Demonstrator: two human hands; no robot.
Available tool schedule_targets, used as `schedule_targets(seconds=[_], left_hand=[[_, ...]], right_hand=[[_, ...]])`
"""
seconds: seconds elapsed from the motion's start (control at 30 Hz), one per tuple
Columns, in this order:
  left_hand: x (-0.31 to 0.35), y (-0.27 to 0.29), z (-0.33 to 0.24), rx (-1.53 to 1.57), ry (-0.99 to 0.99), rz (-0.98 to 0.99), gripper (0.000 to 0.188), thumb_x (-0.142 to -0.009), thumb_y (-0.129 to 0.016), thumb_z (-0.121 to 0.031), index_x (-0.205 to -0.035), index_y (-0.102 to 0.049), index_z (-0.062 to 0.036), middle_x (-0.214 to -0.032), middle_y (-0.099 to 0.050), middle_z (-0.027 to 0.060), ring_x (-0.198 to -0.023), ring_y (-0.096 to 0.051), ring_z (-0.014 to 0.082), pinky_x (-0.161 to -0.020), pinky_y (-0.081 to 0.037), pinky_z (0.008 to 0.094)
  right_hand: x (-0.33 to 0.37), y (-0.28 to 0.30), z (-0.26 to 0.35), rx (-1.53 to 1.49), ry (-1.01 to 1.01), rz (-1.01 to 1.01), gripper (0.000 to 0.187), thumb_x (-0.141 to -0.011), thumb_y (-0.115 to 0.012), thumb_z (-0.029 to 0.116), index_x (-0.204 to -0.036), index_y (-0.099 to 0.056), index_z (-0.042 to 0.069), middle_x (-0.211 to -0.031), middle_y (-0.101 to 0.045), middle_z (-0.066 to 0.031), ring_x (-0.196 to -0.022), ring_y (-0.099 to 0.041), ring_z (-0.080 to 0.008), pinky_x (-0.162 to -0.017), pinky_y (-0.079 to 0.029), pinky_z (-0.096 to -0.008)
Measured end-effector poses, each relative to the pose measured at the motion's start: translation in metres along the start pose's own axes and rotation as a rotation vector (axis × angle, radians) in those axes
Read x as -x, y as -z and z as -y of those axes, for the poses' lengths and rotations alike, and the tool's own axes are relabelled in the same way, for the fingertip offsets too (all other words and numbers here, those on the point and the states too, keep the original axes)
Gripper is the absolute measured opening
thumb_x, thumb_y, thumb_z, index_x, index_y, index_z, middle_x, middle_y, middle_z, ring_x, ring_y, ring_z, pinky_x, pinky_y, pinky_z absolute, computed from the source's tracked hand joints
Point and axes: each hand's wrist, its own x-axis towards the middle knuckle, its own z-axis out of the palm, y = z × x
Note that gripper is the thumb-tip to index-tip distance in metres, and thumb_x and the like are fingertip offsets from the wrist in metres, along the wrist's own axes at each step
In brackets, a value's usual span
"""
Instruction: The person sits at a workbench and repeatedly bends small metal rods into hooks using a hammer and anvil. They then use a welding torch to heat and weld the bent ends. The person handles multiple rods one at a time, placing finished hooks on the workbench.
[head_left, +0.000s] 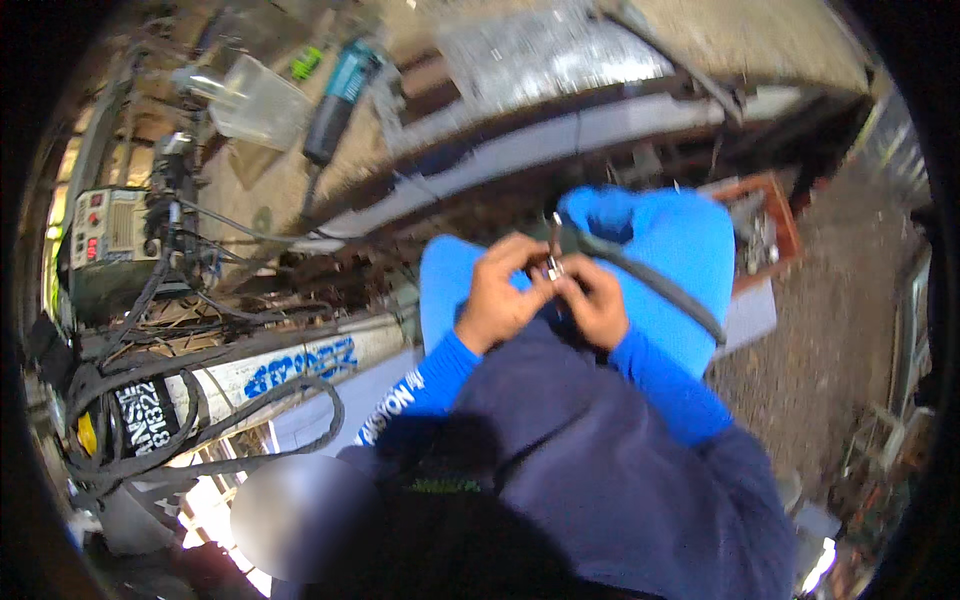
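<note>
My left hand point(503, 295) and my right hand point(597, 303) are close together over my lap, thumbs and fingers pinched. Between their fingertips is a small shiny metal fitting point(554, 269), partly covered by the fingers. A slim, reddish-brown metal stem point(556, 238) with a bright tip rises just beyond it. I cannot make out whether the two are joined. From beside the right hand, a dark sleeved cable point(660, 282) runs over my blue trousers point(692, 240) toward the lower right.
On the far bench lie a teal-and-black power tool point(343, 95), a translucent plastic container point(262, 103) and a metal sheet point(550, 48). Left are a control box with red display point(108, 228), a white cylinder point(290, 375) and looping cables point(335, 420). A reddish crate point(788, 220) holds metal parts.
</note>
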Motion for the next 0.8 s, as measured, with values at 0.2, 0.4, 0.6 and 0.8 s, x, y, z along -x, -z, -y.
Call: schedule_targets(seconds=[0.2, 0.4, 0.6, 0.8], left_hand=[[-0.014, -0.005, 0.014, 0.105, 0.17, -0.192, 0.022, -0.089, -0.085, -0.015, -0.096, -0.073, 0.0023, -0.085, -0.064, 0.0062, -0.069, -0.057, 0.0115, -0.061, -0.047, 0.0272], [-0.089, 0.039, -0.012, -0.302, 0.15, -0.269, 0.032, -0.09, -0.083, -0.03, -0.088, -0.075, 0.0013, -0.077, -0.065, 0.0127, -0.067, -0.061, 0.0236, -0.061, -0.049, 0.0384], [-0.183, 0.071, -0.029, -0.748, 0.075, -0.122, 0.039, -0.088, -0.078, -0.039, -0.087, -0.077, 0.0003, -0.087, -0.07, 0.0226, -0.086, -0.07, 0.0425, -0.076, -0.056, 0.0521], [-0.276, 0.068, -0.009, -1.089, 0.03, -0.005, 0.046, -0.091, -0.075, -0.042, -0.091, -0.079, 0.0031, -0.098, -0.074, 0.0268, -0.095, -0.073, 0.0451, -0.084, -0.059, 0.0542]], right_hand=[[-0.008, -0.002, -0.023, -0.179, -0.497, 0.036, 0.023, -0.108, -0.069, 0.024, -0.103, -0.069, 0.002, -0.079, -0.063, 0.0013, -0.071, -0.055, -0.0059, -0.063, -0.043, -0.0248], [-0.005, -0.007, -0.033, 0.115, -0.413, 0.216, 0.02, -0.1, -0.074, 0.02, -0.101, -0.072, 0.0, -0.084, -0.071, -0.0094, -0.077, -0.063, -0.0147, -0.072, -0.053, -0.0338], [-0.002, -0.004, -0.034, 0.09, -0.38, 0.23, 0.019, -0.1, -0.073, 0.019, -0.101, -0.072, 0.001, -0.082, -0.07, -0.0088, -0.074, -0.062, -0.0152, -0.071, -0.052, -0.034], [-0.006, 0.007, -0.007, 0.02, -0.447, 0.245, 0.017, -0.099, -0.074, 0.018, -0.1, -0.072, 0.001, -0.08, -0.069, -0.0077, -0.073, -0.061, -0.0146, -0.07, -0.052, -0.0341]])
